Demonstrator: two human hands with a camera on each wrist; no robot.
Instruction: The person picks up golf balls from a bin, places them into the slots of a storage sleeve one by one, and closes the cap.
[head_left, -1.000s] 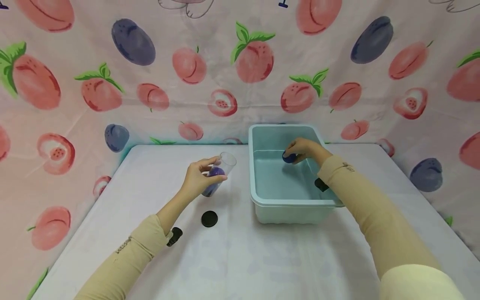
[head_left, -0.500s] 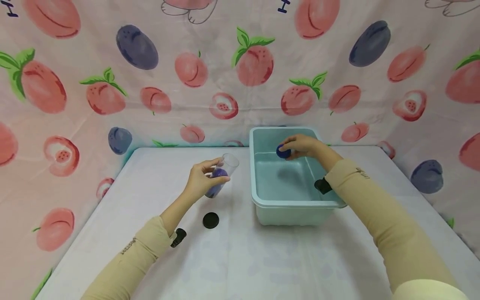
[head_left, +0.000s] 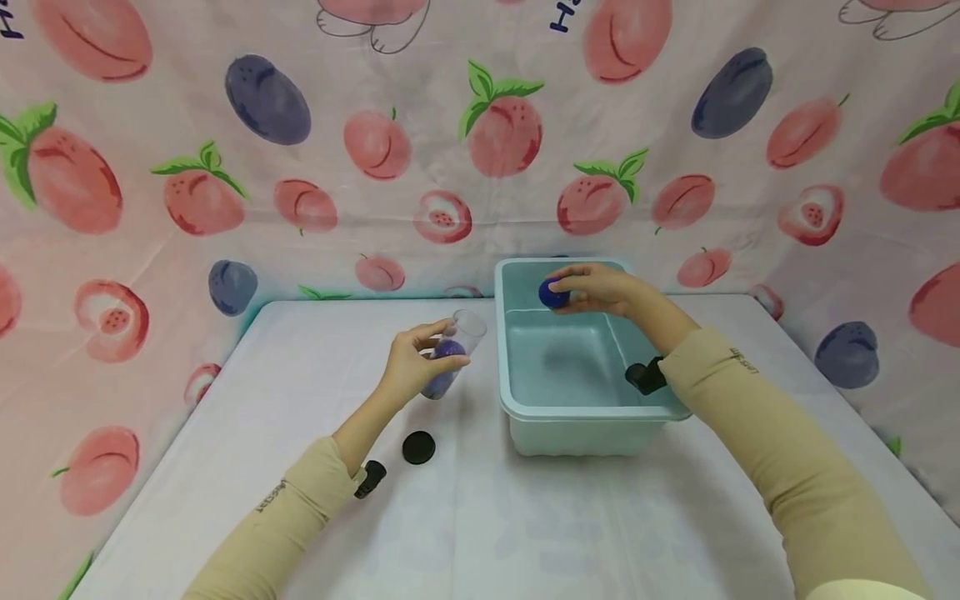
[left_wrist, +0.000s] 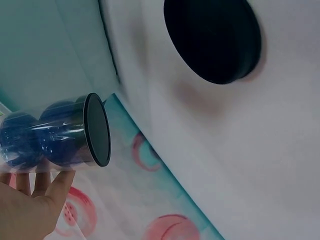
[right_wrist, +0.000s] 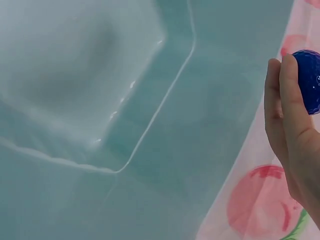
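Note:
My left hand [head_left: 411, 364] grips a clear plastic tube [head_left: 452, 353] tilted above the white table, its open mouth toward the bin. Two blue balls [left_wrist: 37, 141] sit inside the tube [left_wrist: 55, 140], above its black base. My right hand [head_left: 592, 289] pinches a dark blue ball [head_left: 552, 292] over the far part of the pale teal bin [head_left: 510, 408]. In the right wrist view the ball [right_wrist: 308, 80] shows past my fingers [right_wrist: 280, 110], above the empty bin floor [right_wrist: 75, 75].
A round black lid [head_left: 418, 447] lies on the table near my left forearm, also seen as a lid [left_wrist: 212, 40] from the left wrist. Fruit-print cloth [head_left: 300, 167] hangs behind and at both sides of the table.
My right hand has lifted the blue ball from inside the bin up and leftward to its far rim. The left hand with the tube has shifted slightly toward the bin.

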